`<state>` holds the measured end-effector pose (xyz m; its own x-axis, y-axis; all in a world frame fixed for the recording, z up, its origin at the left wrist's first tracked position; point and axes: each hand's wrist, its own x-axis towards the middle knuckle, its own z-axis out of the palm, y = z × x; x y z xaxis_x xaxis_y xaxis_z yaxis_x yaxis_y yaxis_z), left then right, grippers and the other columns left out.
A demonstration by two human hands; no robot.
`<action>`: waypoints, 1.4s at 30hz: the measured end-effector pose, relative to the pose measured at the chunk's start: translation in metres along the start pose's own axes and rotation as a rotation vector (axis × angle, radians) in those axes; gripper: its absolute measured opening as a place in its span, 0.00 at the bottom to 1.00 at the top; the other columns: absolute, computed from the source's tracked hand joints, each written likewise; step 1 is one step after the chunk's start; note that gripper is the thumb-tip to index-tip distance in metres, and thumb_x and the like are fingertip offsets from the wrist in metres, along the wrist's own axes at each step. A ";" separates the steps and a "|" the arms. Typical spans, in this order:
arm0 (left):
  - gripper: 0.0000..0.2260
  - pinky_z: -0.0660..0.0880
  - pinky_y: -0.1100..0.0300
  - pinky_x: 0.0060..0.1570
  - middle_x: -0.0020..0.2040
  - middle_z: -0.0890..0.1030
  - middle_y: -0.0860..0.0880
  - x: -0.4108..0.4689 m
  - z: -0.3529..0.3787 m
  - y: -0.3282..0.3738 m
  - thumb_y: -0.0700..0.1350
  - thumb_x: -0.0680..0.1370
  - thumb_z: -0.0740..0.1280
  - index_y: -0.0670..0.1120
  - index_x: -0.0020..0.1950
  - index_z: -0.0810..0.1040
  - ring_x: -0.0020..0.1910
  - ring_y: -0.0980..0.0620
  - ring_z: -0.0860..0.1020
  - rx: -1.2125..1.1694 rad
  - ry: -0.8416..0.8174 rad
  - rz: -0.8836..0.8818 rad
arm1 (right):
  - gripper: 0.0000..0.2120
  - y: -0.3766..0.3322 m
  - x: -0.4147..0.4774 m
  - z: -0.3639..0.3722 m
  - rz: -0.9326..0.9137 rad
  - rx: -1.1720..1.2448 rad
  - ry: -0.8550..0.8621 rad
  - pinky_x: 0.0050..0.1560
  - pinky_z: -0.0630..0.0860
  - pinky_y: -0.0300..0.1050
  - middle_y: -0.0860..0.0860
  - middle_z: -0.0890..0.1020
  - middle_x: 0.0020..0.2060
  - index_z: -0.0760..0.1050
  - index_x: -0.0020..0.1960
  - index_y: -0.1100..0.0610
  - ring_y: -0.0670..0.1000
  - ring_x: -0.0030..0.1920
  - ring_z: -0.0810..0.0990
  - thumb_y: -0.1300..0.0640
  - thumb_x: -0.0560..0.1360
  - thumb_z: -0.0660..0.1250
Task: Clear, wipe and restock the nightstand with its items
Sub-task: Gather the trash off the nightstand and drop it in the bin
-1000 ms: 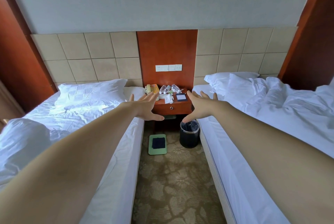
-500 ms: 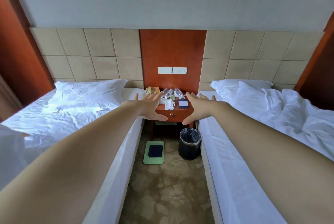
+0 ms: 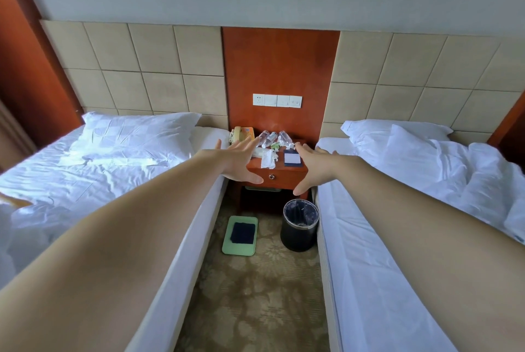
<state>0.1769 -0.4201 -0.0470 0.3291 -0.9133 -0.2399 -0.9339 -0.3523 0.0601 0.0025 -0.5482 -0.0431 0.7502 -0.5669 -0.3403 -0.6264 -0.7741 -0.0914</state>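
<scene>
Wood nightstand (image 3: 284, 178) partly hidden from me: left hand (image 3: 237, 160) covers its left edge. Left and right hand (image 3: 312, 165) fingers spread, holding nothing. Bottles (image 3: 271, 138) blurry, labels unreadable.

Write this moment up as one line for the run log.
stage: nothing cleared yet | left hand: open, empty | right hand: open, empty | nightstand: holds phone, bottles, tissues, notepad | bin: on floor
</scene>
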 end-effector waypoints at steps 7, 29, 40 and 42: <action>0.47 0.36 0.35 0.72 0.80 0.39 0.50 0.055 -0.008 -0.025 0.66 0.75 0.64 0.53 0.78 0.33 0.79 0.47 0.40 0.009 -0.032 -0.007 | 0.59 0.012 0.057 -0.011 0.035 -0.028 -0.020 0.75 0.41 0.66 0.52 0.41 0.79 0.32 0.78 0.49 0.56 0.79 0.40 0.38 0.68 0.74; 0.47 0.37 0.35 0.73 0.80 0.40 0.52 0.221 -0.035 -0.117 0.63 0.76 0.65 0.52 0.78 0.33 0.79 0.47 0.43 0.030 -0.139 0.102 | 0.57 0.005 0.237 -0.050 0.094 -0.009 -0.052 0.75 0.47 0.66 0.49 0.41 0.79 0.34 0.79 0.51 0.56 0.79 0.41 0.38 0.70 0.73; 0.46 0.42 0.43 0.74 0.80 0.37 0.50 0.285 -0.040 -0.108 0.60 0.78 0.65 0.49 0.79 0.34 0.79 0.48 0.43 -0.017 -0.198 0.118 | 0.57 0.046 0.301 -0.060 0.078 0.004 -0.111 0.76 0.52 0.61 0.48 0.40 0.79 0.34 0.79 0.52 0.56 0.79 0.42 0.39 0.70 0.73; 0.46 0.43 0.43 0.74 0.80 0.38 0.50 0.303 -0.042 -0.107 0.59 0.78 0.66 0.49 0.79 0.34 0.79 0.48 0.43 -0.031 -0.202 0.104 | 0.56 0.057 0.321 -0.066 0.063 -0.008 -0.116 0.76 0.52 0.61 0.48 0.41 0.79 0.34 0.79 0.52 0.56 0.79 0.41 0.39 0.70 0.72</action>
<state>0.3826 -0.6677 -0.0850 0.1934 -0.8870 -0.4193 -0.9556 -0.2671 0.1242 0.2211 -0.7930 -0.0958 0.6797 -0.5784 -0.4511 -0.6693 -0.7407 -0.0587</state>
